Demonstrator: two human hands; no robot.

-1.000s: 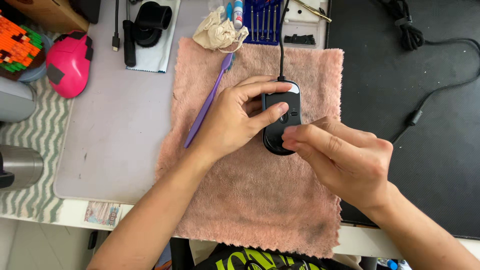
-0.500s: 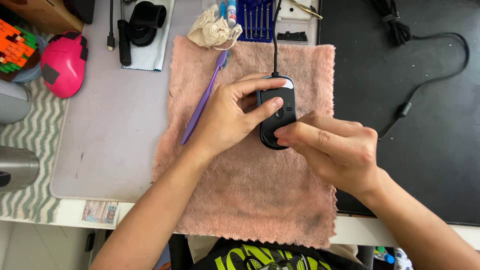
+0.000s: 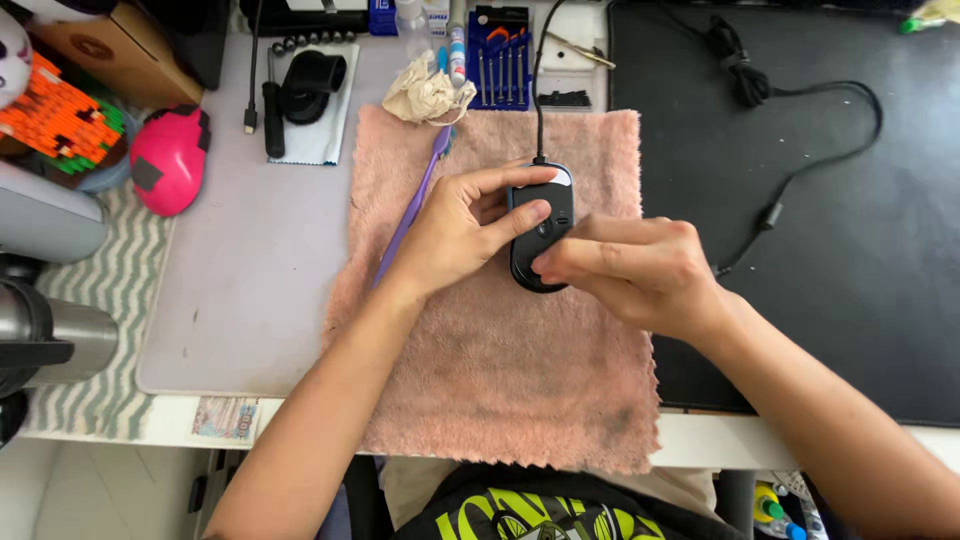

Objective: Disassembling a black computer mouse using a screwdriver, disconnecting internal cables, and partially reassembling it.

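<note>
Both hands are meeting over the black, wired computer mouse with a smooth plastic shell [image 3: 541, 232], which is lying upside down just above the centre of the frame on the pink, fuzzy cloth towel [image 3: 500, 380]. The left hand [image 3: 455, 235] is partly open and is bracing the mouse: the index finger is running along its upper end near the cable exit, and the thumb is pressing on the underside. The right hand [image 3: 630, 270] is loosely curled, with its fingertips pinching or pressing at the lower end of the shell; whether anything small is being held between them cannot be told. The black cable [image 3: 800, 170] is leaving the top of the mouse and looping across the black desk mat [image 3: 850, 300] at the right of the frame. Judged from its shape, the mouse is light and rigid, and its glossy curved sides are likely slippery, so the flanks are the best place to take hold, clear of the central sensor window; the towel is adding friction, and the cable may tug the body if it is lifted. A purple plastic toothbrush [image 3: 410, 215] is lying on the towel's left edge, just beside the left wrist. A blue case of small screwdrivers [image 3: 503, 60] is sitting at the top centre, and a pink rounded mouse [image 3: 168, 160] is resting at the upper left.
</note>
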